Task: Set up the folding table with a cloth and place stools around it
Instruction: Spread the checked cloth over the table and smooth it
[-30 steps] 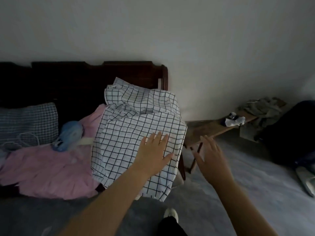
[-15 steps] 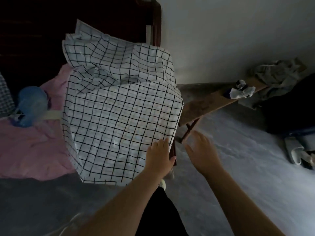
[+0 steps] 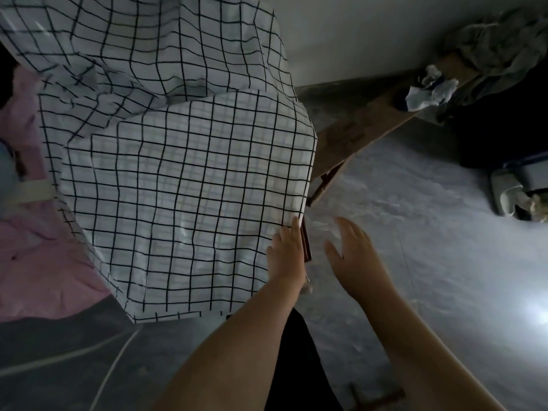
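Checked cloth [image 3: 184, 179], draped over a flat object beside pink bedding [image 3: 38, 262]. The left hand [image 3: 286, 253] is laid with straight fingers on the cloth's right edge; the right hand [image 3: 353, 250] is held open just beside it, touching nothing. A wooden bench [image 3: 364, 126] is seen behind.

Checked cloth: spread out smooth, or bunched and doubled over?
Bunched and doubled: the checked cloth has crumpled folds up top, and a second grid shows faintly through its lower panel. The left hand touches its edge.
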A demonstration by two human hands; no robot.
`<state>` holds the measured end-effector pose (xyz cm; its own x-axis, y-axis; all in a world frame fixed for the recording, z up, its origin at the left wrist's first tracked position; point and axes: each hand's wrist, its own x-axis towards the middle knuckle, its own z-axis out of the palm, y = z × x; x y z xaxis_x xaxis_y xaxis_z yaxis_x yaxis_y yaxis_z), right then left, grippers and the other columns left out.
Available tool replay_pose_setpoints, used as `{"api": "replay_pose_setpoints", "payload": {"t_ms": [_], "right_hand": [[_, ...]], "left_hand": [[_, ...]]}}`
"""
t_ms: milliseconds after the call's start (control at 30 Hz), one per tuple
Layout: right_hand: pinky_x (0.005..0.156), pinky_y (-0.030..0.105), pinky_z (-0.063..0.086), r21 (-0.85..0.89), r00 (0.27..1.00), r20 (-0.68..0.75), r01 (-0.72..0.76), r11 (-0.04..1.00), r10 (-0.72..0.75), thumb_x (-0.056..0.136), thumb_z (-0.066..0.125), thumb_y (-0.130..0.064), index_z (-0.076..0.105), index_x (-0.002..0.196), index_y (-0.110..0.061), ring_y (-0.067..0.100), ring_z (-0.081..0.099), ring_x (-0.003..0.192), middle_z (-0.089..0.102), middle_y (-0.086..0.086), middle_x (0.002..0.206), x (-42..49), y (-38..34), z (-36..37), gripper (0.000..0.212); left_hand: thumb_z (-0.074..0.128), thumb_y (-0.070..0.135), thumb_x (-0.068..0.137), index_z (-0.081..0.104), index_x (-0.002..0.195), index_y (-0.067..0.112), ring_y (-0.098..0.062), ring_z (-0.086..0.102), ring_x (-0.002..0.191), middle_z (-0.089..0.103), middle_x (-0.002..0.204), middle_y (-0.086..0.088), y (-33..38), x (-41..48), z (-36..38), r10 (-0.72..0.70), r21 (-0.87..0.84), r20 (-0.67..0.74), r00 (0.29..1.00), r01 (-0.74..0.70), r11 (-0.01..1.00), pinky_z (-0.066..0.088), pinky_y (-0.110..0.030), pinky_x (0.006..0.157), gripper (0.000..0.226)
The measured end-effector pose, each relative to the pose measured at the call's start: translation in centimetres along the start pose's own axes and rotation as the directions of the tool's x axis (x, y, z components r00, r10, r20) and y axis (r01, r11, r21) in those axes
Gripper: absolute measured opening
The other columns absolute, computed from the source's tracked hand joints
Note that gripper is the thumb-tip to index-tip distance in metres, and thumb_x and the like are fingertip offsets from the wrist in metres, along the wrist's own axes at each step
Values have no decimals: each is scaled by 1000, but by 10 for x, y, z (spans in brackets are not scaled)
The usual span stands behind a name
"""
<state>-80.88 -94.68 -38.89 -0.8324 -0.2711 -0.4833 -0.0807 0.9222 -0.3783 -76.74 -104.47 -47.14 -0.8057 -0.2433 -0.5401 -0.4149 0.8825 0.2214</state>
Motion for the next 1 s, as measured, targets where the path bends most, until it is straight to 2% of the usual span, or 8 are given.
{"api": "replay_pose_setpoints", "payload": {"t_ms": [200,333,567,700,767,833,933,1000], "right_hand": [[111,31,23,-23,996,-3,90,996,-90,96,44,-27,28,145,-11,20,30,138,34,7,150,-3,-19,-4,53],[111,33,25,-83,974,-22,223,971,-225,92,47,-16,29,145,-13,22,30,138,33,8,151,0,-35,-11,56],[112,46,31,-185,904,-57,407,894,-423,86,56,-4,33,144,-17,28,24,142,29,10,152,18,-76,-15,63],[111,48,29,-188,873,-126,444,876,-470,88,53,-14,47,134,-19,26,28,139,38,6,147,22,-98,-15,47],[109,48,31,-207,865,-151,446,871,-479,89,43,-27,55,124,-19,26,35,135,45,6,141,21,-108,-16,38],[105,47,37,-217,847,-165,469,856,-506,84,29,-34,62,113,-17,27,44,127,53,7,132,20,-116,-18,48],[95,40,43,-192,783,-225,547,814,-580,82,31,-26,70,99,-12,28,58,110,66,8,112,16,-128,-20,45],[89,37,44,-180,757,-243,580,795,-607,81,35,-20,71,99,-11,29,61,101,69,7,105,10,-140,-21,41]], "left_hand": [[57,8,88,17,143,10,-20,52,106,49,123,-11,-13,-8,-13,21,-203,-21,1000,-25,979,50,-29,84,69],[53,8,89,38,129,14,-18,52,100,54,113,-5,-37,-34,-52,125,-271,-130,984,-157,950,48,-27,79,43],[57,10,86,43,134,22,-12,48,106,50,120,1,-90,-108,-137,251,-307,-284,925,-336,890,46,-25,88,51],[53,10,88,42,137,23,-9,42,107,47,119,4,-119,-146,-165,201,-283,-365,909,-314,906,42,-21,88,52],[53,10,88,45,135,24,-5,40,103,48,115,6,-135,-162,-173,173,-279,-402,899,-301,912,42,-20,87,50],[53,9,87,49,132,24,-3,39,99,48,110,8,-152,-174,-178,141,-269,-434,890,-277,922,41,-19,84,48],[59,8,83,60,122,22,-9,46,95,49,102,6,-174,-193,-188,70,-199,-468,881,-182,963,49,-24,76,41],[72,4,72,69,103,17,-17,53,86,54,94,1,-187,-204,-193,2,-145,-537,844,-95,985,54,-29,60,33]]}}
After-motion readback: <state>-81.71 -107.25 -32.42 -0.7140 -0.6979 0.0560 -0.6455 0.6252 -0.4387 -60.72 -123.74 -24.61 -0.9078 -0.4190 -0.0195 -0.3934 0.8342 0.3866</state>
